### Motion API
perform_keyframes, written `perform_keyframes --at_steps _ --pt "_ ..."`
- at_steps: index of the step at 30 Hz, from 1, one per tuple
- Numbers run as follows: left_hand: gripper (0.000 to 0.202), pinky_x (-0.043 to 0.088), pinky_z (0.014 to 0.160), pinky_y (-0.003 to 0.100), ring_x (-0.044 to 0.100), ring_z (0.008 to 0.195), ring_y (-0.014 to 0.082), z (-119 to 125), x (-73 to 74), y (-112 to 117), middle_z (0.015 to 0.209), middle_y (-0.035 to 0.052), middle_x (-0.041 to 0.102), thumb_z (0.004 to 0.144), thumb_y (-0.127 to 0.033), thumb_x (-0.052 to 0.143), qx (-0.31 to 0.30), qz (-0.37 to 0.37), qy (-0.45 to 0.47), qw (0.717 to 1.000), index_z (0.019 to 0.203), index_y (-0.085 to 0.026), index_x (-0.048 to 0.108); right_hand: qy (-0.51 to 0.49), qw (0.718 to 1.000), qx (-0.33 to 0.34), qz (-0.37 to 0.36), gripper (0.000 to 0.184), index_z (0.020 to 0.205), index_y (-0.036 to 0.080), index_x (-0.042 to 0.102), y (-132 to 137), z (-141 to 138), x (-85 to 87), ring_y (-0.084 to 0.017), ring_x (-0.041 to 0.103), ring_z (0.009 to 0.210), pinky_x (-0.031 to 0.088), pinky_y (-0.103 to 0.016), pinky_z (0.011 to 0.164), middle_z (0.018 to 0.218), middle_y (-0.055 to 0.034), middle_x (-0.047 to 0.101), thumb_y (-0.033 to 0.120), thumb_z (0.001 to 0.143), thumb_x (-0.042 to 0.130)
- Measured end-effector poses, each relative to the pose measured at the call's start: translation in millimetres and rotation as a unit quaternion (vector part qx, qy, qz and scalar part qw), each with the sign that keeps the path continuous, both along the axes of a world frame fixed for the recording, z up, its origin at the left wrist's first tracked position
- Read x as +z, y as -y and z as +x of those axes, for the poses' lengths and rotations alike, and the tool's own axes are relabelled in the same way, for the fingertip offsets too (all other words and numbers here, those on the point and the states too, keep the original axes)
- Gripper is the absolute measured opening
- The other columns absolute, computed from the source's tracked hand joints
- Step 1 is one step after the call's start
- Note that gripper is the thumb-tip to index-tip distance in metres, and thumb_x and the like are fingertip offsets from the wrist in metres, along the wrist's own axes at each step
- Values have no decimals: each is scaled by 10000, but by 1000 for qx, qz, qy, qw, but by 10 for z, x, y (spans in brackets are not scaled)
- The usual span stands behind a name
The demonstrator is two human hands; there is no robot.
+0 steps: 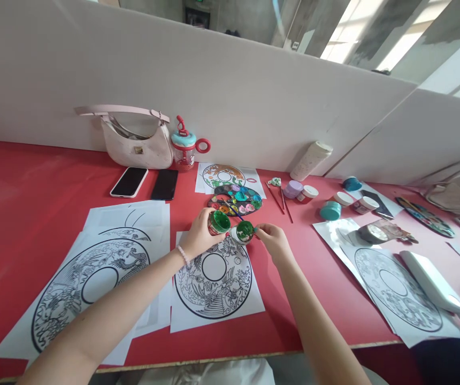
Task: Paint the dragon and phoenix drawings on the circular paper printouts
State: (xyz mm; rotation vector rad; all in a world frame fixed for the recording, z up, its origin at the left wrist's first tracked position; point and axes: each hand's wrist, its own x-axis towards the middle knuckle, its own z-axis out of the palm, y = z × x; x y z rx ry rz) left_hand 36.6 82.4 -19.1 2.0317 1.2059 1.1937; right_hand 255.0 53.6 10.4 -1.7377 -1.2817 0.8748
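A person is leaning over a long red table (pixel 33 176), which is running along a white partition (pixel 214 80), with printed sheets spreading across it: a large circular line drawing (pixel 89 283) is lying to the left, a smaller middle drawing (pixel 214 299) is lying straight ahead beneath the hands, and a third drawing (pixel 398 289) is lying well off to the right. A pale handbag (pixel 137 144) is resting against the partition at the back, with a drinking bottle (pixel 184 147) standing just beside it and two phones (pixel 129 182) lying face up in front of it. A paint-smeared palette (pixel 236 199) is sitting just beyond the hands, near the top edge of the middle drawing, and a cluster of small paint pots (pixel 330 210) is standing farther right. Over the upper edge of the middle drawing, the left hand (pixel 200 235), a bead bracelet (pixel 182 254) on its wrist, is gripping a green paint jar (pixel 219 222): the fingers are curling around its side from the left, and its green-coated mouth is sticking out past the fingertips toward the right. The right hand (pixel 273 241) is pinching a white cap (pixel 244 232), green inside, by its right edge between thumb and fingertips, so the cap is projecting leftward from the fingers. Jar and cap are hovering just beside each other between the two hands; whether they are touching cannot be told.
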Motion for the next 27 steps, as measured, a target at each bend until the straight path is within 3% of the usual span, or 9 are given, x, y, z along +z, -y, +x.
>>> perform_keyframes --at_steps 8,15,22,27 --pt "559 498 904 445 573 1060 256 7 -1 6 1088 69 544 690 -225 752 -4 9 7 1000 1124 -227 399 -13 1000 -16 -16 259 602 144 590 19 -91 9 -91 371 485 289 -224 461 518 11 490 387 568 508" --pt "570 492 908 434 570 1059 250 12 -6 5 1101 72 540 694 -255 758 -4 5 8 1000 1135 -225 398 43 999 -28 -2 260 612 145 614 23 -86 -87 -102 383 473 291 -232 462 497 12 488 366 605 478" --pt "564 497 892 445 578 1041 256 5 -1 3 1084 73 542 697 -276 753 -3 -10 3 1000 1135 -228 402 148 989 -26 14 230 641 168 634 27 -99 -145 -168 498 571 359 -280 559 597 -37 590 344 643 486" --pt "567 490 904 452 572 1060 266 3 -13 -12 1101 88 544 690 -267 750 0 -23 -2 1000 1138 -210 406 219 975 16 38 219 723 183 684 68 -90 -148 -222 569 748 400 -317 678 800 -90 664 283 697 491"
